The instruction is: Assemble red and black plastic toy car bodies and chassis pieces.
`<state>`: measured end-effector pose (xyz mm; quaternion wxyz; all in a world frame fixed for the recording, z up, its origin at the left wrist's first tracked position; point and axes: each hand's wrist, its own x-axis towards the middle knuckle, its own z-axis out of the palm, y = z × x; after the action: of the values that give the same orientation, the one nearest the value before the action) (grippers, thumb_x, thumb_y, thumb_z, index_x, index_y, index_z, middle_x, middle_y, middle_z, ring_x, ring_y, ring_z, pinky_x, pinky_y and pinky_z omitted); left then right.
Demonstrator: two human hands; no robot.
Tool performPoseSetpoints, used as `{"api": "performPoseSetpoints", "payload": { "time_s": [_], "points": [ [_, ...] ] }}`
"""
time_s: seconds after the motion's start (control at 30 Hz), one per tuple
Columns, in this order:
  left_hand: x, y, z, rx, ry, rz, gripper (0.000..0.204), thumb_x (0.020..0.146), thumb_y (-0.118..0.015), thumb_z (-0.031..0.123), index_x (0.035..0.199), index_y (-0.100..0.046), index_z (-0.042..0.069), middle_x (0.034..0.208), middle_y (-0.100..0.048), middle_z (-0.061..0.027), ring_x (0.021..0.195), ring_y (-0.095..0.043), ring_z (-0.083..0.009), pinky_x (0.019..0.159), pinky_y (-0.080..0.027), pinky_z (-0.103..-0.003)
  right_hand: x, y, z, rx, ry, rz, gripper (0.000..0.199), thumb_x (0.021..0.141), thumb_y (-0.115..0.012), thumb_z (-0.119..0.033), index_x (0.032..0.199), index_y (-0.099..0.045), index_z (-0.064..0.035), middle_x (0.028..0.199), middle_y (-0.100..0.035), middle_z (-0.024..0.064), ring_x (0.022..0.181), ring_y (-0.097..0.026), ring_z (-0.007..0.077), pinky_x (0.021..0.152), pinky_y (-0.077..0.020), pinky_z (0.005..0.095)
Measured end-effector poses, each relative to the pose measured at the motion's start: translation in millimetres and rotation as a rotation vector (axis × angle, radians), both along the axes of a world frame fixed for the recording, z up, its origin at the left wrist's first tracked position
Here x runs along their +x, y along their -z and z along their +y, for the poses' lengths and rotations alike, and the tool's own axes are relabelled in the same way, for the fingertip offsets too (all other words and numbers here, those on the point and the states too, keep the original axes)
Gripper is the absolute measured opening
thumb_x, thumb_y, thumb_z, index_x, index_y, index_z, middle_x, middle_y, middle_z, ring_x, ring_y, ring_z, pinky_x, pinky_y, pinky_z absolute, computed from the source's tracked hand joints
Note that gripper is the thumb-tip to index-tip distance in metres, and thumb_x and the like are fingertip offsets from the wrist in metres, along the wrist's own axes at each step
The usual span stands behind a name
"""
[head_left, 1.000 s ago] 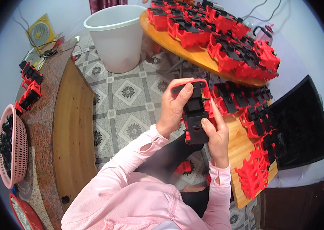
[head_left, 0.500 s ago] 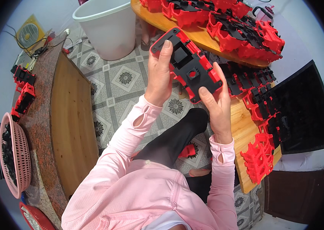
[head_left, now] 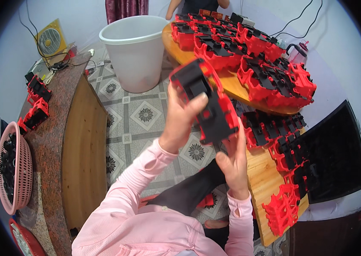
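Note:
Both hands hold one red and black plastic housing (head_left: 208, 102) up in front of me, tilted so its far end points up and left. My left hand (head_left: 179, 119) grips its left side with the thumb on top. My right hand (head_left: 234, 160) supports its lower end from below. The piece hangs over the tiled floor, left of the wooden table (head_left: 262, 179).
Stacks of similar red and black housings (head_left: 248, 47) cover the round wooden table ahead and the wooden table to my right. A white bucket (head_left: 136, 51) stands on the floor. A pink basket (head_left: 16, 170) of black parts sits on the granite counter (head_left: 48, 141) at left. A black tray (head_left: 338, 153) lies at right.
Both hands have lifted the housing higher and further forward, turning it so its far end tilts up to the left. The view has shifted down and back a little.

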<state>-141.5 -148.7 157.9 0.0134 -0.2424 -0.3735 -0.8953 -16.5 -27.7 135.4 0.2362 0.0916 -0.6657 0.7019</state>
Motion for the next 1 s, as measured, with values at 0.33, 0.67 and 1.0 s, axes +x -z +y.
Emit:
{"api": "performPoseSetpoints", "payload": {
  "time_s": [0.33,0.67,1.0],
  "points": [
    [-365,-132,75,-0.564,-0.132,-0.091,0.045,0.082,-0.076,0.032,0.117,-0.057,0.01,0.102,-0.068,-0.007,0.088,-0.068,-0.023,0.065,-0.058,-0.042,80,56,50,0.128,0.26,-0.482,0.047,0.084,-0.061,0.004,0.13,-0.054,0.0041,0.149,-0.035,0.0173,0.126,-0.049,0.0246,0.099,-0.0459,0.0343],
    [-511,-109,107,-0.572,0.537,-0.065,0.054,0.087,-0.07,0.02,0.129,-0.044,-0.002,0.098,-0.065,-0.0102,0.082,-0.066,-0.0216,0.068,-0.055,-0.039,109,70,47,-0.123,0.584,-0.727,0.042,0.09,-0.056,-0.001,0.131,-0.053,0.0046,0.126,-0.059,0.0125,0.111,-0.058,0.0183,0.092,-0.049,0.0294],
    [-402,-123,84,-0.505,-0.289,0.083,0.047,0.086,-0.065,0.024,0.125,-0.048,0.005,0.105,-0.06,-0.0074,0.091,-0.06,-0.0212,0.073,-0.051,-0.04,121,78,42,-0.169,0.673,-0.73,0.041,0.091,-0.059,-0.004,0.131,-0.054,0.0039,0.122,-0.061,0.0114,0.107,-0.06,0.0164,0.088,-0.0499,0.0279]
  ]
}}
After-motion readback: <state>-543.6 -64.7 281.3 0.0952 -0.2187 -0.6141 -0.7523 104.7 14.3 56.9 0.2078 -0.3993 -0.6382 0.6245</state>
